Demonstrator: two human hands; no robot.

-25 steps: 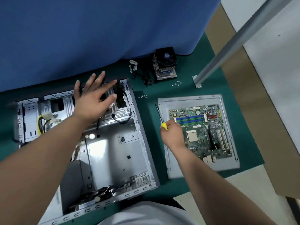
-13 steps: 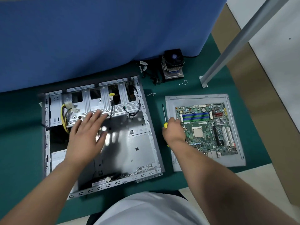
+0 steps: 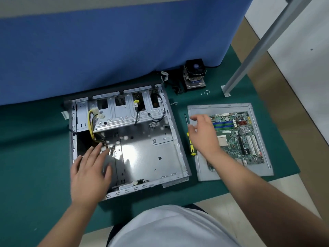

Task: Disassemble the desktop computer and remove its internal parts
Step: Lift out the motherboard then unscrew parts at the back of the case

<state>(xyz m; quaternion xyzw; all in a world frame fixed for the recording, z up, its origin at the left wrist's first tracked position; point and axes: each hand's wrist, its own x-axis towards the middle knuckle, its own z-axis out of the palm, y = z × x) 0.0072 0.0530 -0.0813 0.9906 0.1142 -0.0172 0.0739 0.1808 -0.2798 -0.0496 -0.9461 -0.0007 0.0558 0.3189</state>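
The open grey computer case [image 3: 146, 154] lies on its side on the green mat, with a drive cage and yellow and black cables at its far end. My left hand [image 3: 89, 173] reaches into the case's near-left corner, fingers spread and flat over the grey power supply there. The green motherboard [image 3: 236, 138] rests on the removed grey side panel [image 3: 231, 108] to the right. A yellow-handled screwdriver [image 3: 190, 139] lies between case and panel. My right hand [image 3: 203, 134] hovers just above it with relaxed fingers, holding nothing.
A CPU cooler with fan [image 3: 195, 73] sits on a drive at the back, beside loose black cables [image 3: 170, 82]. Small screws [image 3: 205, 92] lie on the green mat [image 3: 35, 148]. A slanted metal post [image 3: 249, 56] stands at right. A blue partition [image 3: 106, 50] backs the mat.
My left hand moved from the drive cage down to the case's near-left corner. My right hand let go of the screwdriver, which now lies on the mat.
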